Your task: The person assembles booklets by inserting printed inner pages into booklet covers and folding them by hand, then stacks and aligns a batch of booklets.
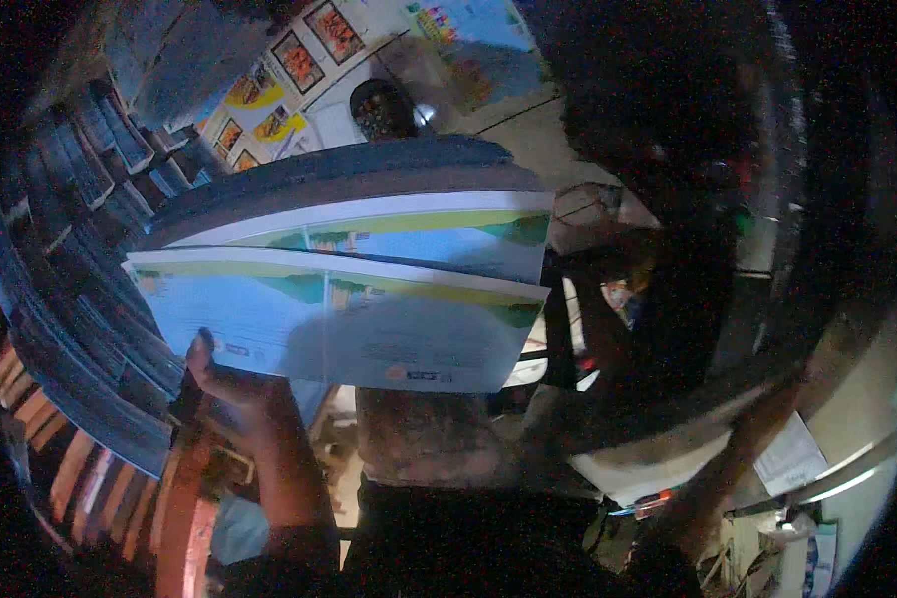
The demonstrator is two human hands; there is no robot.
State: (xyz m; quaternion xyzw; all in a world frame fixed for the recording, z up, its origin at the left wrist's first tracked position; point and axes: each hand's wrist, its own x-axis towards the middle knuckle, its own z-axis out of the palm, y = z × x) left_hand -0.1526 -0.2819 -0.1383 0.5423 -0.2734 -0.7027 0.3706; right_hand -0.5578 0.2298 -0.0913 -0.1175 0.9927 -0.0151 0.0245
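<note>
My left hand (231, 384) grips the lower left edge of a light-blue printed sheet (309, 319), with the thumb on top and the other fingers hidden underneath. A green landscape band and a white border run along the sheet's far edge. Just behind it, partly covered, is a second sheet (448, 244) with the same print. That one lies in front of a dark-edged stack (369, 164). My right forearm (738, 463) reaches out to the right, away from the sheets. Its hand is lost in the dark near the rim, so its fingers cannot be made out.
Dark bluish stacks (80, 269) fill the left side, above a row of brown-edged stacks (90, 488). Beyond the sheets are colourful printed pages (299, 60) and a dark round container (384, 110). White paper (790, 456) lies at right. Much of the upper right is too dark to read.
</note>
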